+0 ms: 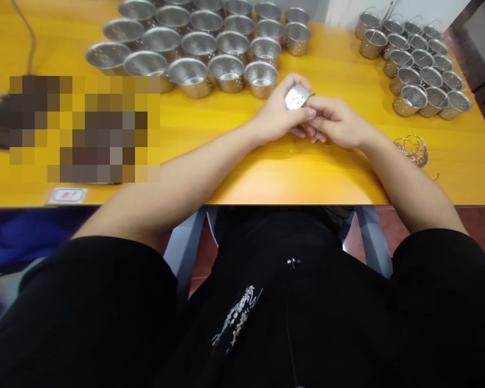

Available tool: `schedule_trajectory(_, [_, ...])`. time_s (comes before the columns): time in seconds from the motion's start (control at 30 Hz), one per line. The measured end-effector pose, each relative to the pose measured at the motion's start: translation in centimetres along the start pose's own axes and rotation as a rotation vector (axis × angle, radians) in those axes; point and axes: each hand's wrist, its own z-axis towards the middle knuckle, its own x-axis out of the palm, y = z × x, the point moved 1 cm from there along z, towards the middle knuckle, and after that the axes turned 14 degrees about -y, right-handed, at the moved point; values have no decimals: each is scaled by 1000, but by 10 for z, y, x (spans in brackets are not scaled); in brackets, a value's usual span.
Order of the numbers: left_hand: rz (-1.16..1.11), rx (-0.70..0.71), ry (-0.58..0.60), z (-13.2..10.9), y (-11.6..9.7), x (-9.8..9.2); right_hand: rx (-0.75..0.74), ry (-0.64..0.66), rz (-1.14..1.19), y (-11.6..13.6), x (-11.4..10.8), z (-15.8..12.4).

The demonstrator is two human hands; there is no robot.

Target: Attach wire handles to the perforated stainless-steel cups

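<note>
A small metal cup with holes [296, 98] is held tilted above the yellow table, its perforated surface showing. My left hand [281, 110] is wrapped round the cup, with the thumb across its lower side. Close against the cup's right edge, my right hand [337, 121] has its fingers drawn together and meets the fingertips of my left hand. A thin bit of metal shows at the cup's edge by the right fingertips; whatever those fingers grip is hidden.
Rows of perforated cups [226, 73] stand behind and left on the yellow table [267, 178]. Cups with wire handles [412, 99] stand at the right. A pile of wire loops [414, 150] lies beside my right forearm. A label [68, 195] is near the front edge.
</note>
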Motion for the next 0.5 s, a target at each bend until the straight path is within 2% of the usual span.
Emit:
schedule_trajectory(0.13, [-42,-21,-27,0,0,1,-40,6,18,-1,-1,3])
schedule_trajectory(0.3, [-149,-57,-9,2,2,-1,16,-9,30,4,1,7])
schedule_trajectory(0.5, [-172,-94,-32,10,8,-6,38,-38,38,6,-1,7])
